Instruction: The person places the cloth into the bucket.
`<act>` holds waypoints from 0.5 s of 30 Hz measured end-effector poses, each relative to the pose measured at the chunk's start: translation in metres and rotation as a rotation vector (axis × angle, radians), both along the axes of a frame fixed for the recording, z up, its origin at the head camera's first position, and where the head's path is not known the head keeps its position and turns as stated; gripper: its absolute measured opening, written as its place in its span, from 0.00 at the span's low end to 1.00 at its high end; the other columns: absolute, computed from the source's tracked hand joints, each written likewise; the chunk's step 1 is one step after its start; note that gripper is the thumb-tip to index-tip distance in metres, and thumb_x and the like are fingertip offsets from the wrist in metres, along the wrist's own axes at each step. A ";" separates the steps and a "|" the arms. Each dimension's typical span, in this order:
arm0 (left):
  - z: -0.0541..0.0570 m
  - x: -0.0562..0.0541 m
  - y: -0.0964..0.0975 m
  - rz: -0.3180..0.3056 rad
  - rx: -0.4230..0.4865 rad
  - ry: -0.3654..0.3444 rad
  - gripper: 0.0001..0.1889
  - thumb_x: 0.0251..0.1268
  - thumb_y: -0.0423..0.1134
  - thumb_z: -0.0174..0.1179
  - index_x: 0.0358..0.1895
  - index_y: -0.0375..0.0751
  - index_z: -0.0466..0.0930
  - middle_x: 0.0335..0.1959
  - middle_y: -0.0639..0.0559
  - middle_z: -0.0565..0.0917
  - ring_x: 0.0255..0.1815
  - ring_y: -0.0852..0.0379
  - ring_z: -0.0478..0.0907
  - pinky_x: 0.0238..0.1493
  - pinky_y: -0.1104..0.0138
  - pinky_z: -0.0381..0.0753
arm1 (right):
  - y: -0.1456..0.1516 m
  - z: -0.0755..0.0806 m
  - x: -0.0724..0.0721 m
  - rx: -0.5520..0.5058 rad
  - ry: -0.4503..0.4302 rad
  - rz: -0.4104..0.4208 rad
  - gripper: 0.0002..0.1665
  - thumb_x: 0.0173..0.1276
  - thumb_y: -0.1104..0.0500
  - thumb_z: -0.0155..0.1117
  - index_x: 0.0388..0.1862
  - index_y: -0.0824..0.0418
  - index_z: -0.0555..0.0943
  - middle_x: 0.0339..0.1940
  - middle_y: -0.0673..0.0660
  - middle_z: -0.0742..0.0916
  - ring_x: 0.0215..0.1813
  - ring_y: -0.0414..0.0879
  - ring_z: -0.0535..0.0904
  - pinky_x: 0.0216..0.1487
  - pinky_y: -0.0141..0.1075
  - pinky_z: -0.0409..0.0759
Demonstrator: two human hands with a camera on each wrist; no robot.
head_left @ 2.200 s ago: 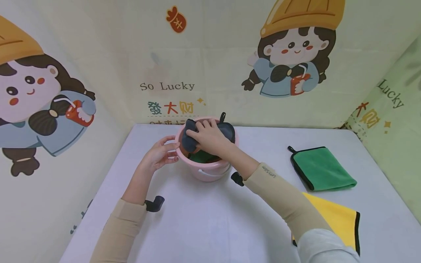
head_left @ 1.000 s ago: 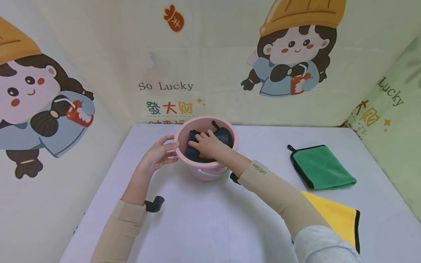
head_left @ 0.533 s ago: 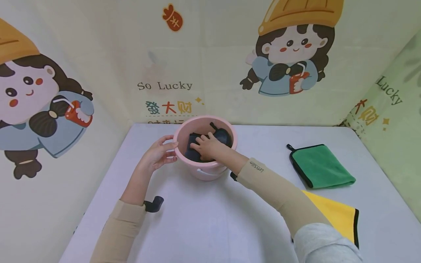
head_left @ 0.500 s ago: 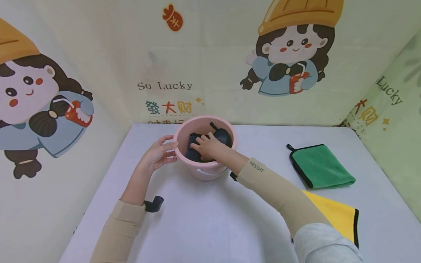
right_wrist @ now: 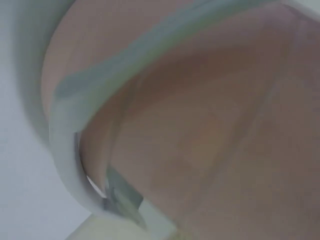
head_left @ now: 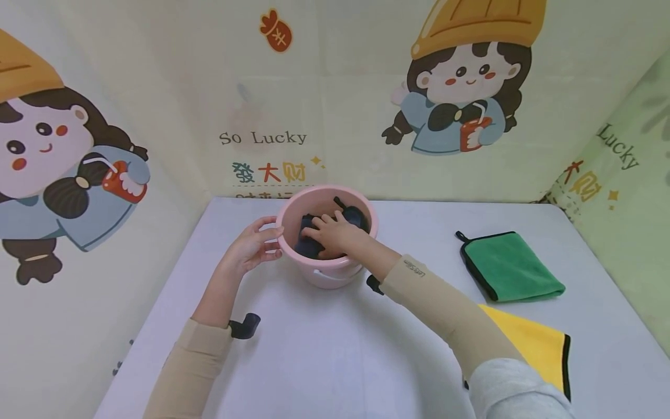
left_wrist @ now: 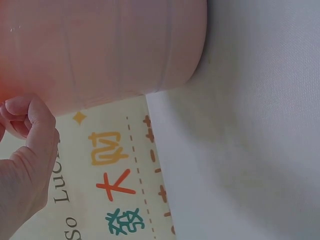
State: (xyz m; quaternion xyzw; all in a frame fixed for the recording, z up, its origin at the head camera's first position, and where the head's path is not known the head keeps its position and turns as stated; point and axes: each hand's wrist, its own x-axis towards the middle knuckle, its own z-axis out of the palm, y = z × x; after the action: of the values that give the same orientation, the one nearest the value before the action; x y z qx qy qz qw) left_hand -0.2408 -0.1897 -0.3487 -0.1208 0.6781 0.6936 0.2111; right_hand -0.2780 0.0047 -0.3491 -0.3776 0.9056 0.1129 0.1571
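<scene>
A pink bucket [head_left: 327, 278] with a pale handle stands at the back of the white table. My left hand [head_left: 255, 245] holds its rim on the left, thumb and fingers at the edge. In the left wrist view the left hand [left_wrist: 30, 160] shows curled fingers against the bucket wall [left_wrist: 115, 50]. My right hand [head_left: 335, 235] is down inside the bucket, fingers spread over a bunched dark blue towel [head_left: 309, 247]. A black hanging loop [head_left: 339, 202] sticks up from dark fabric at the right. Only the bucket wall [right_wrist: 215, 125] and handle [right_wrist: 67, 120] show in the right wrist view.
A folded green towel [head_left: 513, 267] with black edging and a loop lies on the right of the table [head_left: 324, 349]. Nearer, a yellow towel [head_left: 528, 340] is partly covered by the right arm. A printed cloth backdrop [head_left: 356, 116] stands close behind the bucket.
The right hand has carried the dark blue towel down from the rim into the bucket. Green fabric seen inside earlier is now covered. The left hand has stayed at the rim.
</scene>
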 end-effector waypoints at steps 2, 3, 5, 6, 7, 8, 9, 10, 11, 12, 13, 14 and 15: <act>0.000 0.000 -0.001 -0.002 -0.006 0.002 0.30 0.65 0.41 0.54 0.67 0.47 0.53 0.58 0.42 0.63 0.42 0.52 0.72 0.42 0.66 0.80 | 0.005 0.002 0.000 -0.094 0.011 0.010 0.37 0.62 0.39 0.56 0.68 0.41 0.57 0.63 0.52 0.65 0.65 0.49 0.57 0.68 0.57 0.45; 0.000 0.001 -0.001 -0.003 -0.009 0.003 0.30 0.65 0.41 0.54 0.67 0.47 0.53 0.59 0.42 0.63 0.42 0.52 0.72 0.42 0.65 0.80 | 0.009 0.004 0.000 -0.142 0.015 0.015 0.37 0.62 0.39 0.57 0.68 0.41 0.57 0.63 0.52 0.65 0.65 0.50 0.57 0.68 0.57 0.45; 0.000 0.001 -0.002 -0.005 -0.015 0.003 0.30 0.65 0.41 0.54 0.68 0.47 0.53 0.60 0.42 0.63 0.43 0.52 0.72 0.43 0.65 0.80 | 0.016 0.009 0.001 -0.235 0.024 0.028 0.36 0.62 0.40 0.57 0.67 0.42 0.58 0.63 0.51 0.65 0.65 0.50 0.56 0.67 0.57 0.47; -0.001 0.001 -0.002 -0.005 -0.018 0.003 0.30 0.65 0.41 0.54 0.68 0.47 0.53 0.60 0.42 0.63 0.43 0.52 0.72 0.43 0.65 0.80 | 0.020 0.012 0.001 -0.278 0.035 0.033 0.36 0.62 0.40 0.57 0.67 0.43 0.58 0.63 0.52 0.65 0.65 0.50 0.57 0.66 0.57 0.48; 0.000 0.001 -0.002 -0.005 -0.019 0.002 0.30 0.65 0.41 0.54 0.68 0.47 0.53 0.60 0.43 0.63 0.43 0.52 0.72 0.44 0.65 0.79 | 0.025 0.015 0.003 -0.317 0.045 0.034 0.35 0.63 0.41 0.57 0.67 0.44 0.59 0.63 0.52 0.65 0.65 0.50 0.57 0.66 0.56 0.50; 0.000 0.001 -0.002 -0.003 -0.019 0.001 0.30 0.65 0.41 0.54 0.68 0.47 0.53 0.60 0.43 0.63 0.43 0.52 0.72 0.44 0.65 0.79 | 0.030 0.019 0.004 -0.348 0.060 0.031 0.34 0.64 0.41 0.56 0.67 0.44 0.59 0.64 0.52 0.65 0.65 0.50 0.57 0.65 0.56 0.51; 0.000 0.001 -0.002 -0.002 -0.020 -0.001 0.30 0.64 0.42 0.54 0.68 0.48 0.53 0.60 0.43 0.63 0.43 0.52 0.72 0.44 0.65 0.79 | 0.036 0.023 0.006 -0.379 0.074 0.025 0.33 0.64 0.42 0.56 0.66 0.45 0.60 0.64 0.52 0.65 0.66 0.50 0.57 0.64 0.56 0.52; 0.000 0.001 -0.002 -0.001 -0.021 -0.001 0.30 0.64 0.42 0.55 0.67 0.48 0.53 0.60 0.43 0.63 0.43 0.52 0.73 0.45 0.64 0.79 | 0.042 0.027 0.008 -0.409 0.087 0.016 0.32 0.64 0.43 0.56 0.66 0.46 0.61 0.63 0.53 0.66 0.66 0.50 0.57 0.63 0.56 0.53; 0.000 0.001 -0.002 -0.002 -0.022 0.001 0.30 0.64 0.42 0.55 0.68 0.48 0.53 0.60 0.44 0.63 0.43 0.52 0.73 0.46 0.64 0.78 | 0.048 0.031 0.012 -0.428 0.098 0.001 0.32 0.65 0.44 0.56 0.66 0.47 0.61 0.64 0.53 0.66 0.66 0.50 0.58 0.63 0.56 0.53; -0.001 0.001 -0.001 -0.002 -0.021 0.002 0.31 0.64 0.42 0.55 0.68 0.48 0.53 0.61 0.43 0.62 0.43 0.52 0.73 0.47 0.64 0.78 | 0.055 0.035 0.015 -0.450 0.100 -0.022 0.32 0.65 0.45 0.56 0.66 0.48 0.61 0.64 0.54 0.66 0.66 0.50 0.57 0.64 0.56 0.51; -0.001 0.001 -0.001 -0.004 -0.019 0.005 0.30 0.64 0.42 0.55 0.67 0.48 0.53 0.61 0.43 0.62 0.43 0.52 0.73 0.46 0.64 0.78 | 0.062 0.038 0.018 -0.464 0.106 -0.041 0.32 0.65 0.46 0.57 0.66 0.48 0.61 0.65 0.55 0.65 0.67 0.51 0.56 0.64 0.56 0.51; -0.001 0.001 -0.001 -0.005 -0.017 0.008 0.30 0.64 0.41 0.55 0.67 0.48 0.53 0.61 0.43 0.62 0.43 0.52 0.72 0.45 0.64 0.79 | 0.069 0.041 0.022 -0.473 0.111 -0.063 0.33 0.65 0.46 0.57 0.67 0.49 0.61 0.65 0.55 0.65 0.67 0.51 0.55 0.63 0.57 0.51; -0.001 0.001 -0.001 -0.006 -0.015 0.011 0.30 0.64 0.41 0.55 0.67 0.47 0.53 0.61 0.42 0.62 0.43 0.52 0.72 0.44 0.65 0.79 | 0.077 0.043 0.027 -0.488 0.113 -0.085 0.33 0.65 0.47 0.58 0.67 0.49 0.61 0.65 0.56 0.64 0.67 0.52 0.55 0.63 0.57 0.50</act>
State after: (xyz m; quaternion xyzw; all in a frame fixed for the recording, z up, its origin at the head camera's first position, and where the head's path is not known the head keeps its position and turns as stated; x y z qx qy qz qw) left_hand -0.2395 -0.1911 -0.3501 -0.1166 0.6848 0.6884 0.2087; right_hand -0.2512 0.0818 -0.3060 -0.3588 0.9285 -0.0947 0.0149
